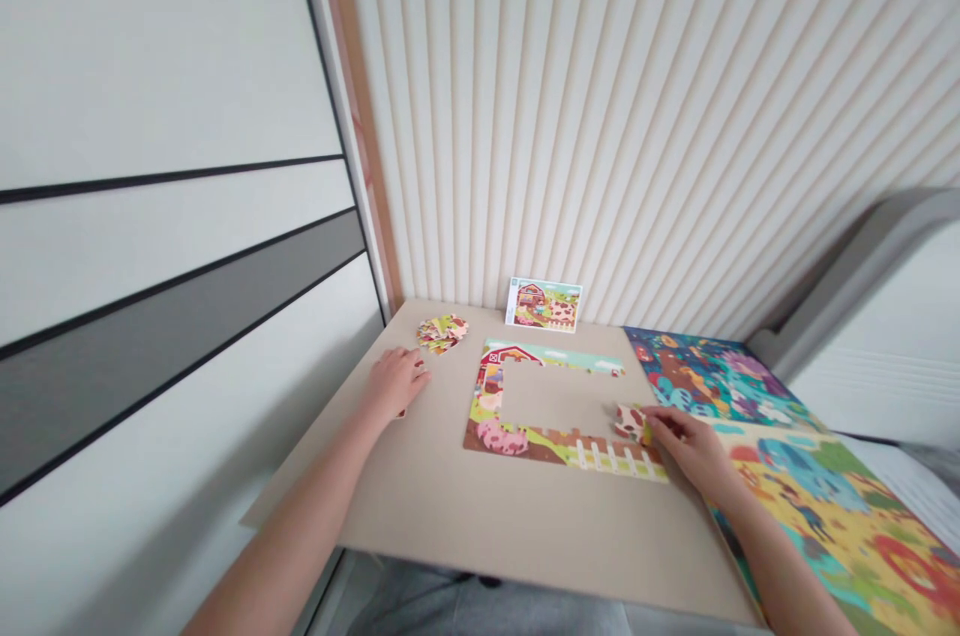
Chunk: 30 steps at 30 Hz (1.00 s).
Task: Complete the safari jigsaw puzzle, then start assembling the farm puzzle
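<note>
On the left of the table, my left hand (395,383) curls over puzzle pieces (402,414); their edges peek out from under it, and the rest is hidden. My right hand (686,441) pinches a cream puzzle piece with brown patches (630,422) between thumb and fingers. That piece hovers at or rests on the right end of a partly assembled farm puzzle (551,446). The puzzle forms a frame along its top, left and bottom, with a barn, a pink pig and a white fence; bare tabletop shows inside.
A heap of loose pieces (442,332) lies at the back left. A farm picture card (544,305) leans against the ribbed wall panel (480,116). Two finished puzzles, one dark blue (705,376) and one yellow (832,506), cover the right side. A white cabinet (172,346) borders the left.
</note>
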Available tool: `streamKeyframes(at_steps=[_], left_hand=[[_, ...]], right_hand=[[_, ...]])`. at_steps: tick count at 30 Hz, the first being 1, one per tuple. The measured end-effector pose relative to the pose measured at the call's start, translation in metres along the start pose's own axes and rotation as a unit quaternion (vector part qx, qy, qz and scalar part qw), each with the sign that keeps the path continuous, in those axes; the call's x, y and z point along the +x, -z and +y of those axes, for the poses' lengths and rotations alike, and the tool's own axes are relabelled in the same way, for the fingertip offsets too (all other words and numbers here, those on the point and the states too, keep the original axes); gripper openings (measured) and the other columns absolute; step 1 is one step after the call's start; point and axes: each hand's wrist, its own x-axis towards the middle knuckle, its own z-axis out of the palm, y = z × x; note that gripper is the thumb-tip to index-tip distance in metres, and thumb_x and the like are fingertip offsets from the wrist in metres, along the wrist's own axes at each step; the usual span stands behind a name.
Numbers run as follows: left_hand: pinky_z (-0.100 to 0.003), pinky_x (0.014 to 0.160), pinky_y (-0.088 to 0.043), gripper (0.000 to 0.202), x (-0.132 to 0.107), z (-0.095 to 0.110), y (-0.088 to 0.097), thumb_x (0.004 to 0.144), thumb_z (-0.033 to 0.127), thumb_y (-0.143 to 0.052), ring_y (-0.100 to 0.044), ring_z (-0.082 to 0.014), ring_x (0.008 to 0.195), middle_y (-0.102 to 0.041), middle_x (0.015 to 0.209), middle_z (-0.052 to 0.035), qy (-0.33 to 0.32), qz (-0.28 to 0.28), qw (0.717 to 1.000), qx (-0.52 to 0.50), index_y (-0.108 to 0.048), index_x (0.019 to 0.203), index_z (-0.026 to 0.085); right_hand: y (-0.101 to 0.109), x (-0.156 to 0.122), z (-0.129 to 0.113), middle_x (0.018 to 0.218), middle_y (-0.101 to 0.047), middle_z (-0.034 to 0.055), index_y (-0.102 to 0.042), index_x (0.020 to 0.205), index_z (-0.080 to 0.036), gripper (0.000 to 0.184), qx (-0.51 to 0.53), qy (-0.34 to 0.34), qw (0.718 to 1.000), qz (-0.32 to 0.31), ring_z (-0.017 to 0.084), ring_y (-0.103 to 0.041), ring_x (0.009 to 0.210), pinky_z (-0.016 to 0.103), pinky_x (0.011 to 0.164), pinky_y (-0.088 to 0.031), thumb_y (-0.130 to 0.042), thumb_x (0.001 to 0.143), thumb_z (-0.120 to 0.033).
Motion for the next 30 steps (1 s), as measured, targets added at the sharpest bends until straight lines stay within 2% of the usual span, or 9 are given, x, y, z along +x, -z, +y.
streamKeyframes(at_steps=[3,7,10,13,16,20,23,27,30], left_hand=[[-0.039,0.096,-0.044,0.034,0.004,-0.003,-0.010,0.087,0.042,-0.065,-0.059,-0.0296,0.107,-0.067,0.107,-0.0125,0.003,0.008,1.000,-0.020,-0.068,0.111,0.018],[-0.035,0.094,-0.046,0.038,0.005,-0.008,-0.014,0.078,0.038,-0.073,-0.062,-0.0259,0.102,-0.064,0.106,-0.0102,0.005,0.033,0.993,-0.111,-0.068,0.110,0.017],[-0.033,0.087,-0.050,0.028,0.002,-0.003,-0.009,0.078,0.033,-0.070,-0.064,-0.0218,0.089,-0.063,0.098,-0.0066,0.011,0.066,0.975,-0.212,-0.069,0.102,0.018],[-0.031,0.074,-0.052,0.023,-0.004,0.015,0.001,0.084,0.039,-0.061,-0.064,-0.0202,0.079,-0.064,0.087,-0.0038,0.027,0.082,0.937,-0.339,-0.067,0.093,0.019],[-0.026,0.060,-0.048,0.036,-0.011,0.043,0.012,0.088,0.052,-0.056,-0.064,-0.0186,0.069,-0.063,0.075,-0.0007,0.049,0.044,0.875,-0.479,-0.064,0.098,0.018],[-0.023,0.057,-0.042,0.037,-0.027,0.095,0.026,0.094,0.050,-0.049,-0.057,-0.0147,0.062,-0.064,0.073,0.0002,-0.031,0.014,0.865,-0.501,-0.066,0.100,0.018],[-0.023,0.059,-0.043,0.036,-0.048,0.135,0.032,0.099,0.046,-0.044,-0.059,-0.0147,0.065,-0.066,0.076,-0.0015,-0.077,-0.046,0.847,-0.523,-0.065,0.103,0.017],[-0.023,0.063,-0.045,0.032,-0.082,0.173,0.038,0.102,0.039,-0.041,-0.060,-0.0148,0.066,-0.065,0.074,-0.0007,-0.122,-0.065,0.857,-0.497,-0.064,0.112,0.019],[-0.026,0.073,-0.049,0.034,-0.096,0.172,0.046,0.102,0.035,-0.041,-0.064,-0.0165,0.075,-0.069,0.083,-0.0027,-0.159,-0.061,0.880,-0.444,-0.058,0.129,0.022]], right_hand=[[-0.001,-0.001,-0.024,0.088,-0.075,0.0080,-0.075,0.105,-0.017,0.050,0.029,0.003,0.999,-0.025,0.021,-0.063,0.069,0.031,0.063,-0.050,-0.055,0.087,-0.059],[-0.013,-0.014,-0.082,0.081,-0.073,0.0057,-0.075,0.104,-0.019,0.041,0.042,0.048,0.988,-0.142,0.018,-0.060,0.067,0.028,0.059,-0.045,-0.053,0.092,-0.052],[-0.032,-0.032,-0.127,0.090,-0.075,0.0047,-0.076,0.101,-0.024,0.029,0.045,0.086,0.975,-0.201,0.018,-0.062,0.074,0.027,0.065,-0.046,-0.055,0.094,-0.043],[-0.055,-0.045,-0.154,0.092,-0.075,0.0037,-0.077,0.100,-0.025,0.025,0.045,0.116,0.965,-0.232,0.018,-0.064,0.077,0.027,0.070,-0.047,-0.055,0.094,-0.036],[-0.072,-0.048,-0.163,0.090,-0.073,0.0035,-0.076,0.099,-0.024,0.023,0.003,0.157,0.959,-0.236,0.018,-0.065,0.081,0.028,0.075,-0.047,-0.054,0.095,-0.028],[-0.074,-0.043,-0.170,0.097,-0.071,0.0057,-0.075,0.101,-0.024,0.020,-0.028,0.213,0.954,-0.209,0.020,-0.063,0.095,0.031,0.087,-0.045,-0.056,0.096,-0.029],[-0.072,-0.043,-0.181,0.097,-0.071,0.0057,-0.071,0.112,-0.024,0.025,0.022,0.183,0.964,-0.193,0.020,-0.063,0.091,0.030,0.083,-0.046,-0.053,0.098,-0.034],[-0.075,-0.048,-0.189,0.084,-0.070,0.0032,-0.070,0.098,-0.020,0.030,0.089,0.144,0.965,-0.202,0.016,-0.059,0.074,0.026,0.070,-0.044,-0.047,0.100,-0.039],[-0.080,-0.053,-0.184,0.071,-0.063,-0.0003,-0.064,0.080,-0.018,0.035,0.101,0.123,0.962,-0.223,0.013,-0.052,0.065,0.024,0.063,-0.039,-0.046,0.100,-0.040]])
